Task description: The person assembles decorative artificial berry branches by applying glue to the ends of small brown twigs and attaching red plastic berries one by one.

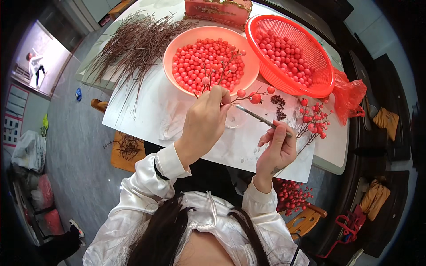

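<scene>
My left hand (pixel 206 122) is closed on a brown twig (pixel 212 73) with several red berries on its side branches, some standing out to the right (pixel 255 98). In my right hand (pixel 278 150) is a slim dark brush-like stick (pixel 255 115), pinched near its rear end. Its pale tip lies close to the twig and my left fingers; whether they touch, I cannot tell. Just beyond my left hand stands a pink bowl (pixel 167 62) full of red berries. Right of it, a red plastic colander (pixel 326 73) holds more berries, tilted toward me.
A heap of bare brown twigs (pixel 137 42) covers the table's far left. Small dark bits (pixel 278 106), a finished-looking berry spray (pixel 315 122) and a red plastic bag (pixel 348 95) lie at right. More berry sprays (pixel 293 197) rest on a wooden chair (pixel 306 221) below the table edge.
</scene>
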The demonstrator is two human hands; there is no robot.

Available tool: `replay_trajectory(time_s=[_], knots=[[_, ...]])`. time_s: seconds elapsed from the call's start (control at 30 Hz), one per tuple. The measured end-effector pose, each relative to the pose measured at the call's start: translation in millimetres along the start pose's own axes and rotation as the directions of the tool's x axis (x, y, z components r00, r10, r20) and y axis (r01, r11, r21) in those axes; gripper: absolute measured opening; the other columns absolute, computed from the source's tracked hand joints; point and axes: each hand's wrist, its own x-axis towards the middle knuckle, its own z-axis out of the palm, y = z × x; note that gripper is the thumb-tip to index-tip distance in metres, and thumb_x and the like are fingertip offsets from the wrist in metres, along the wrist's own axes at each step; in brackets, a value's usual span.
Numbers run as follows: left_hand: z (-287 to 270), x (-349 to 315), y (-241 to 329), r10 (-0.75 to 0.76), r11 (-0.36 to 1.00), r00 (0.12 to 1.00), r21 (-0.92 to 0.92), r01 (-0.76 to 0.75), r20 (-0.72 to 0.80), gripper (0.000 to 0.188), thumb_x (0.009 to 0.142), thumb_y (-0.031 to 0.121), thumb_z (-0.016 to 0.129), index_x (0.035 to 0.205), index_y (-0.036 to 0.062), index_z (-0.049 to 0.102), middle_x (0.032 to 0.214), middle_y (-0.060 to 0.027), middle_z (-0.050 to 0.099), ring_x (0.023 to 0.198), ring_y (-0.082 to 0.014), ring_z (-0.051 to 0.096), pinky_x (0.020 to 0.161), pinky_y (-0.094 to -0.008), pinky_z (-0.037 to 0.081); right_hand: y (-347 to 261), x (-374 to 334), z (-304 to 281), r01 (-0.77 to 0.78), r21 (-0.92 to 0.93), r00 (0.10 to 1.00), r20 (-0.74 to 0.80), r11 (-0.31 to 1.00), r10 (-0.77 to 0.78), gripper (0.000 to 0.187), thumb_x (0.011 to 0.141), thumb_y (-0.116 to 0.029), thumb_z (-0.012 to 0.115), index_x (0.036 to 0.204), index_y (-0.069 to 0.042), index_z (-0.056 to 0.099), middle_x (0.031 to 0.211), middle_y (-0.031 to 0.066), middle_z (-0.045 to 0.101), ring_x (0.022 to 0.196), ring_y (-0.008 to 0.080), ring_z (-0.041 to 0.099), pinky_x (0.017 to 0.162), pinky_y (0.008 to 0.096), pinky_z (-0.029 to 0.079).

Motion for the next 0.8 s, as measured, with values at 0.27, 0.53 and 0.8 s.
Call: replay_trajectory(time_s=[0.27,0.53,0.8], knots=[[-1.1,-0.2,2.4,-0.019,1.000,1.000,0.002,0.019,0.020,0.021,0.075,-0.006,0.062,0.089,-0.0006,0.046,0.073,-0.0093,0.055,0.062,-0.0193,0.057,0.057,-0.0292,0.046,-4.1,-1.4,-1.5,0.001,0.033,1.000,0.031,0.999,-0.002,0.016,0.092,-0.011,0.051,0.092,0.003,0.058,0.069,0.0058,0.054,0.050,0.0080,0.047,0.044,0.0200,0.039],[-0.5,-0.5,0.7,-0.005,1.000,1.000,0.008,0.005,0.012,0.022,0.075,-0.006,0.062,0.089,-0.0005,0.047,0.074,-0.0095,0.055,0.061,-0.0200,0.057,0.057,-0.0292,0.046,-7.4,-3.1,-4.3,0.016,0.041,0.999,0.031,0.999,-0.017,0.016,0.092,-0.011,0.051,0.092,0.003,0.058,0.069,0.0058,0.054,0.050,0.0079,0.047,0.043,0.0199,0.039],[-0.1,-1.0,1.2,0.004,1.000,1.000,0.027,-0.005,0.020,0.022,0.075,-0.006,0.062,0.089,-0.0005,0.047,0.074,-0.0090,0.055,0.062,-0.0189,0.058,0.058,-0.0286,0.047,-4.6,-3.2,-6.0,0.019,0.012,1.000,0.024,1.000,-0.019,0.016,0.091,-0.011,0.051,0.092,0.003,0.058,0.070,0.0056,0.054,0.051,0.0077,0.048,0.044,0.0199,0.040]])
